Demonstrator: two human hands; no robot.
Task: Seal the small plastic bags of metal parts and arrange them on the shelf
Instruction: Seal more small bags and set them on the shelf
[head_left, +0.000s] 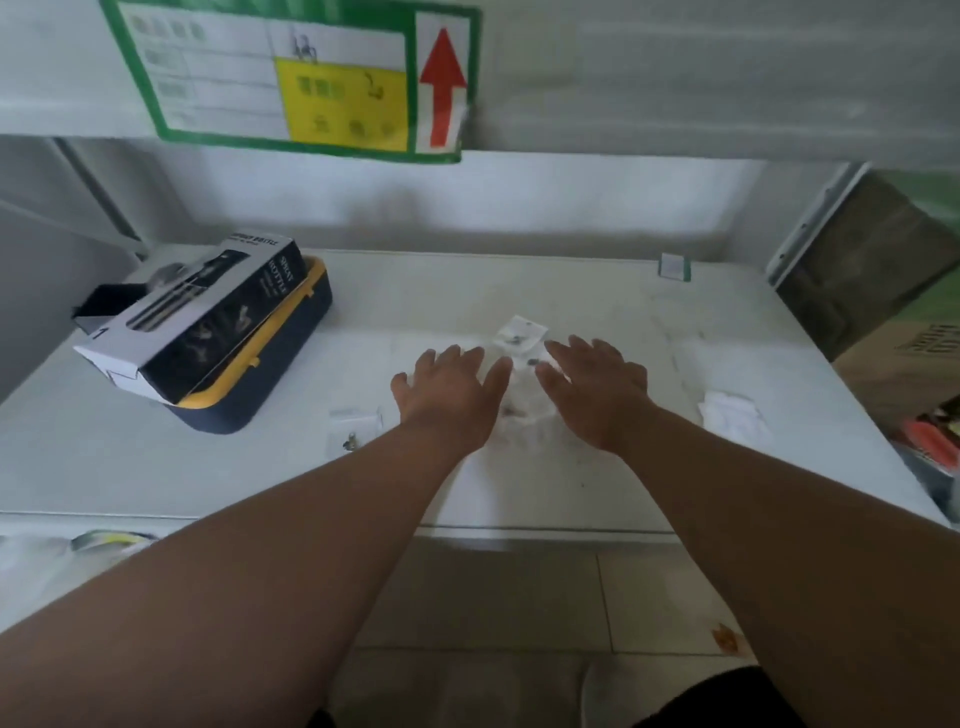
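A loose cluster of small clear plastic bags holding dark metal parts is lying on the white shelf surface, directly between the two hands and stretching away from the person, so its long axis is running front to back. The left hand and the right hand are flanking it at about the same depth, palms down, fingers spread and nearly straight, gripping nothing; whether the palms are pressing the film or hovering just above it is hard to tell through the blur. Neither hand looks clearly nearer, so the coming move probably means closing inward from both sides.

The film is looking thin, glossy and crinkled, likely slippery. One more flat clear bag with a small metal piece is sitting just left of the left wrist, and a white crumpled bundle is lying well to the right. Further left, a black-and-white cardboard spray-bottle box is resting tilted on a navy case with yellow trim. A green-bordered sign with a red arrow is hanging above.
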